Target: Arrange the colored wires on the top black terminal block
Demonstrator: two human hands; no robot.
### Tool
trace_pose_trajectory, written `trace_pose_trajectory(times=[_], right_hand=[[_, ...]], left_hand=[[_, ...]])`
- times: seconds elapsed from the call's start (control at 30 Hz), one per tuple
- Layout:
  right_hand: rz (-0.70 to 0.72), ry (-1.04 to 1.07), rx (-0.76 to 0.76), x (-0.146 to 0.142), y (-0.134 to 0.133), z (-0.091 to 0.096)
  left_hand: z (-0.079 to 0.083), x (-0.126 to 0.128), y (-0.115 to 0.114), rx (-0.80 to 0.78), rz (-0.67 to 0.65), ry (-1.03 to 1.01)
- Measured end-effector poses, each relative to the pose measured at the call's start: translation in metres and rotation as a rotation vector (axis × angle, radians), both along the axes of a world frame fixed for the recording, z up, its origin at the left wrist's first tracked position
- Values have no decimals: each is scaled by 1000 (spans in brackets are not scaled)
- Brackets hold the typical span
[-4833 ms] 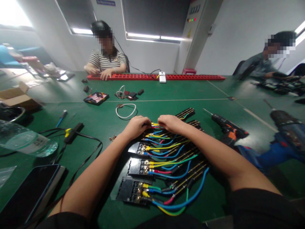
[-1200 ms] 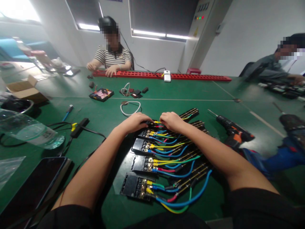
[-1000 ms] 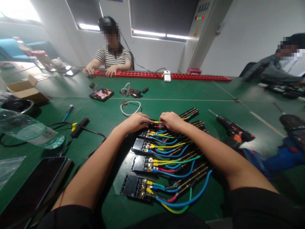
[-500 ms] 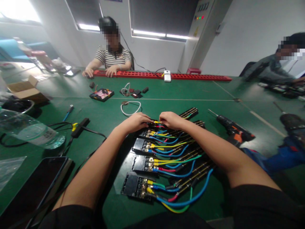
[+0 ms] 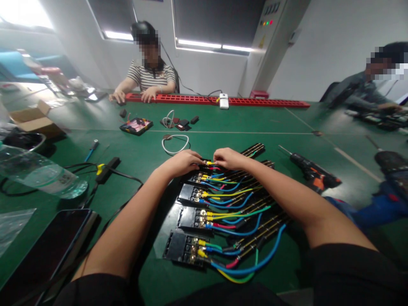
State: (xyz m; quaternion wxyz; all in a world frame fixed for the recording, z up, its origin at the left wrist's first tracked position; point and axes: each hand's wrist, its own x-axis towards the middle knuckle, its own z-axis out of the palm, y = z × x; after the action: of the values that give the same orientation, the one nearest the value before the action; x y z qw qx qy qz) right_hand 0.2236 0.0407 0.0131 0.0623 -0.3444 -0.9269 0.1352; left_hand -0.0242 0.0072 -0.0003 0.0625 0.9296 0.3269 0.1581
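Several black terminal modules (image 5: 179, 247) lie in a row, with blue, yellow, green and red wires screwed to them. The wires run beside long black strips with brass-coloured rails (image 5: 259, 233). At the far end of the row, my left hand (image 5: 187, 162) is closed over the edge of the farthest black module (image 5: 204, 166), its fingertips partly hidden. Across from it, my right hand (image 5: 228, 159) pinches a wire with a yellow sleeve (image 5: 210, 163) at that module's terminals. A red-sleeved wire shows just below the right fingers.
Two cordless drills (image 5: 314, 172) lie to the right. At left are a phone (image 5: 47, 250), a water bottle (image 5: 51, 176) and a black cable (image 5: 108, 170). A white cable loop (image 5: 175, 144) lies beyond my hands. A co-worker (image 5: 151, 76) sits behind a red slotted strip (image 5: 255, 102); another is far right.
My hands stay almost in place at the farthest module, the yellow-sleeved wire still between the right fingers. The co-worker at right has shifted an arm slightly.
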Motion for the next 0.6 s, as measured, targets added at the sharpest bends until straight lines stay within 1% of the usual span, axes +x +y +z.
trace_pose_trajectory(times=[0.23,0.6], right_hand=[[6,-71,14,-1,1,3],[12,-172,43,-3,-4,11]], left_hand=[[6,6,-3,28,16,114],[13,9,-7,-23,47,123]])
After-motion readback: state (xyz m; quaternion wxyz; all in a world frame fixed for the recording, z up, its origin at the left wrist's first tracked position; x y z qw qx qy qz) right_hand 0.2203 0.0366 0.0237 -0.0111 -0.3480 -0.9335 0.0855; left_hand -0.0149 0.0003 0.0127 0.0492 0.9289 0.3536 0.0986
